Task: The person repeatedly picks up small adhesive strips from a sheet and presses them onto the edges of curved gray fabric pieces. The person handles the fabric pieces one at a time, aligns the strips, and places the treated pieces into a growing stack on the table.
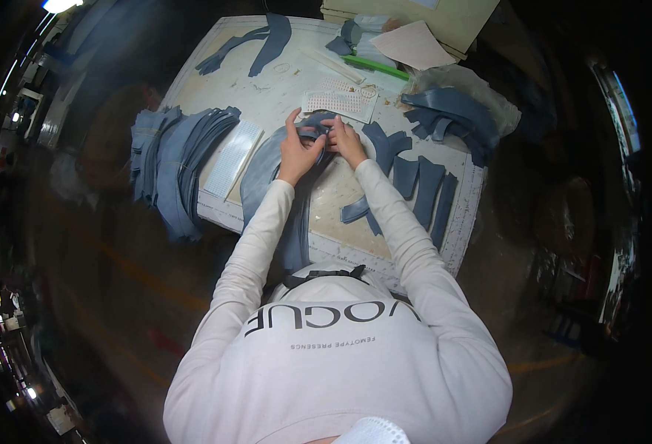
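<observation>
Both hands meet at the upper end of a stack of curved blue fabric pieces (261, 164), which arcs over the table and hangs past its near edge. My left hand (301, 153) has its thumb and fingers closed on the folded end of the fabric. From the other side, my right hand (346, 143) pinches the same end, its fingertips close to the left ones. Small details between the fingers are hidden. Just beyond the hands lies a white sheet of small red-printed labels (338, 100).
The pale table (340, 231) carries bundled blue fabric (181, 166) at left beside a blue-printed sheet (235, 157). Several cut strips (428, 189) lie at right, below a fabric pile (452, 111) and clear plastic. Farther back are a green strip (376, 67) and more blue pieces (272, 46).
</observation>
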Motion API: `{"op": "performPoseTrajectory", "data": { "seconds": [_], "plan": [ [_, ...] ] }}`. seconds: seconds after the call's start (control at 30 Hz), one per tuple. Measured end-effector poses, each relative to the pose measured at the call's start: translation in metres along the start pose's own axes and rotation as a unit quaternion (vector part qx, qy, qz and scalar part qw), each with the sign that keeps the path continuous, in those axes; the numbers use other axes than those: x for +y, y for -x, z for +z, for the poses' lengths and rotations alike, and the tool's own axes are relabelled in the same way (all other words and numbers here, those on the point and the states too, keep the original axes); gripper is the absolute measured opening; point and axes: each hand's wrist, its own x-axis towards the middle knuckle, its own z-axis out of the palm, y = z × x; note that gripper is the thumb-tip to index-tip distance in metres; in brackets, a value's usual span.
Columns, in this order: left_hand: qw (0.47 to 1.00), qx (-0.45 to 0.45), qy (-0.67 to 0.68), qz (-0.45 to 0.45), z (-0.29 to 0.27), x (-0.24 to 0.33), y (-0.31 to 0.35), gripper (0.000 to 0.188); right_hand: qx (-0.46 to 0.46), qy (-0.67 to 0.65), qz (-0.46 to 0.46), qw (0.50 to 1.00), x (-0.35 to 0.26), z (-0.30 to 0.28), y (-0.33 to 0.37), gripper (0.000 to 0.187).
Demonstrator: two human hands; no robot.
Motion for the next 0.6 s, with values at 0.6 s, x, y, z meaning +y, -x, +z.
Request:
{"op": "performPoseTrajectory", "data": {
  "seconds": [0.6],
  "plan": [
    [0.733, -0.305, 0.594, -0.129, -0.121, -0.047, 0.098, 0.088, -0.128, 0.097, -0.340, 0.927, -0.170, 0.105, 0.097, 0.029]
  ]
}}
